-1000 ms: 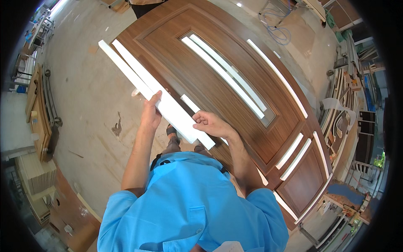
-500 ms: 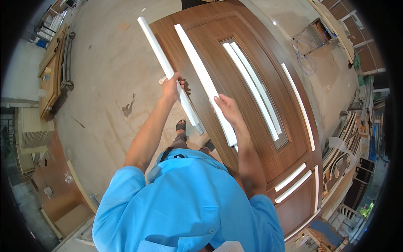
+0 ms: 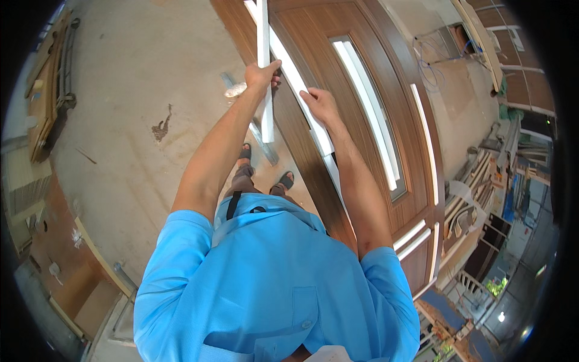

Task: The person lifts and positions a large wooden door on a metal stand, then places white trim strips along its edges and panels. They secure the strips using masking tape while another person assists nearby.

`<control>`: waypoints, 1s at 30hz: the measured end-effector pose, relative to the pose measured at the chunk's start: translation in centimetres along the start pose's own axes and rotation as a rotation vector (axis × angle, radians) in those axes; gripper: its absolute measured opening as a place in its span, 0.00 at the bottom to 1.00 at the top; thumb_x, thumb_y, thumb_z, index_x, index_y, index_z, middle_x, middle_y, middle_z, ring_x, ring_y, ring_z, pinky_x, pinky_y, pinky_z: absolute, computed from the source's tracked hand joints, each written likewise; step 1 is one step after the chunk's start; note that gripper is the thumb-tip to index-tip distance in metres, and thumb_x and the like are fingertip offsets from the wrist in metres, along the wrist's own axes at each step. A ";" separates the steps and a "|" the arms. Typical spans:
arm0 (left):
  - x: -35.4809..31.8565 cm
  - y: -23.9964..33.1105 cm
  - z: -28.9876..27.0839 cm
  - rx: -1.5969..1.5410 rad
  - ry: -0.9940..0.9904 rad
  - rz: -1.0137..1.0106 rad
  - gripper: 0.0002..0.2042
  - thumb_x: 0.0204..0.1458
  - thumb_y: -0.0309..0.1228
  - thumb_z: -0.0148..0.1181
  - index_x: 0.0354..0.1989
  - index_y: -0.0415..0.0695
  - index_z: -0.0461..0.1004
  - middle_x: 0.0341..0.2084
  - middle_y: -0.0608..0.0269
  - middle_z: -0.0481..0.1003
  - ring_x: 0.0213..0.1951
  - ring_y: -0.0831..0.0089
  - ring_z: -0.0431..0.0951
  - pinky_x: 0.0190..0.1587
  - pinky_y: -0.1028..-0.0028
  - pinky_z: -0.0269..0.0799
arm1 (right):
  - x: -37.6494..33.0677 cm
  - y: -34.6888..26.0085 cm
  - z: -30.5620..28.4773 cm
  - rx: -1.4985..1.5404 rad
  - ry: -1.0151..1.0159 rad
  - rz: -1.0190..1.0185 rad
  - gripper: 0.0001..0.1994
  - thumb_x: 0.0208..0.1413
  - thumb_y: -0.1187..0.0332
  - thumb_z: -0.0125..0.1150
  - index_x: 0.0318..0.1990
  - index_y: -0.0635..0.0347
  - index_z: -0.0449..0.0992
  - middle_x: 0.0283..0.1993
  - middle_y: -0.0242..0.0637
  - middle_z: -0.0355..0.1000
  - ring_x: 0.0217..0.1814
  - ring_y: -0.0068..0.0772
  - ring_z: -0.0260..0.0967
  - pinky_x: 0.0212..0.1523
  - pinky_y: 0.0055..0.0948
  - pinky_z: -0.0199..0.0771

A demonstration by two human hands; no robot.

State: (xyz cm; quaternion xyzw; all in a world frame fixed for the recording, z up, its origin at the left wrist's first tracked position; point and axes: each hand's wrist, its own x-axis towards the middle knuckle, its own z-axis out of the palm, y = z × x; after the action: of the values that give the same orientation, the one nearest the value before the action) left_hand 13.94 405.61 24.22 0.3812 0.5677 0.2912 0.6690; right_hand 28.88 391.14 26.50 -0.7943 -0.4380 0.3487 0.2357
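Observation:
A long white strip [image 3: 263,36] is gripped in my left hand [image 3: 262,77], its lower end hanging past the left edge of a brown wood-look door [image 3: 304,24]. Its upper part crosses over a second white strip [image 3: 289,63], which lies lengthwise along that side of the door. My right hand [image 3: 322,105] is closed around this second strip near its lower part, thumb on top, with the other fingers mostly hidden. Below that strip's lower end, another pale strip [image 3: 333,172] continues along the door, partly covered by my right forearm.
White strips also lie on the door's narrow window [image 3: 368,102], along its right side [image 3: 425,142] and on its lower panel [image 3: 413,238]. A metal bar [image 3: 263,143] shows below, beside my feet. Stacked boards [image 3: 48,90] stand at left; wood scraps [image 3: 473,190] lie at right.
The strip in my left hand has swung right and now overlaps the other strip. My right hand has moved up in view, still holding its strip. The view has shifted.

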 end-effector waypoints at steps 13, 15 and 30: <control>5.8 1.8 0.3 -0.046 -0.002 -0.030 0.10 0.53 0.26 0.66 0.37 0.32 0.74 0.27 0.53 0.80 0.25 0.69 0.82 0.21 0.74 0.75 | -6.1 0.2 -2.2 -0.082 0.262 -0.108 0.15 0.53 0.64 0.66 0.46 0.61 0.80 0.42 0.46 0.79 0.41 0.46 0.78 0.42 0.39 0.76; 5.8 2.0 0.2 -0.109 -0.019 -0.015 0.13 0.52 0.29 0.69 0.38 0.33 0.74 0.29 0.51 0.79 0.25 0.69 0.81 0.21 0.74 0.75 | -7.7 -0.1 -1.3 -0.223 0.290 -0.182 0.17 0.48 0.65 0.70 0.46 0.58 0.78 0.43 0.41 0.78 0.44 0.46 0.75 0.42 0.41 0.75; 8.5 2.9 -2.2 -0.167 -0.031 -0.014 0.09 0.53 0.25 0.66 0.38 0.35 0.74 0.30 0.54 0.80 0.27 0.69 0.82 0.22 0.74 0.76 | -2.7 -1.9 0.4 -0.307 0.254 -0.071 0.14 0.51 0.68 0.68 0.46 0.59 0.79 0.41 0.43 0.76 0.42 0.45 0.75 0.44 0.41 0.73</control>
State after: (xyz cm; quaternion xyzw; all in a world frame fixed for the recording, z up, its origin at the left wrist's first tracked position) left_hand 13.51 414.58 21.95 0.3247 0.5337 0.3267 0.7092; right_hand 26.54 389.75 28.48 -0.8426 -0.4806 0.1665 0.1773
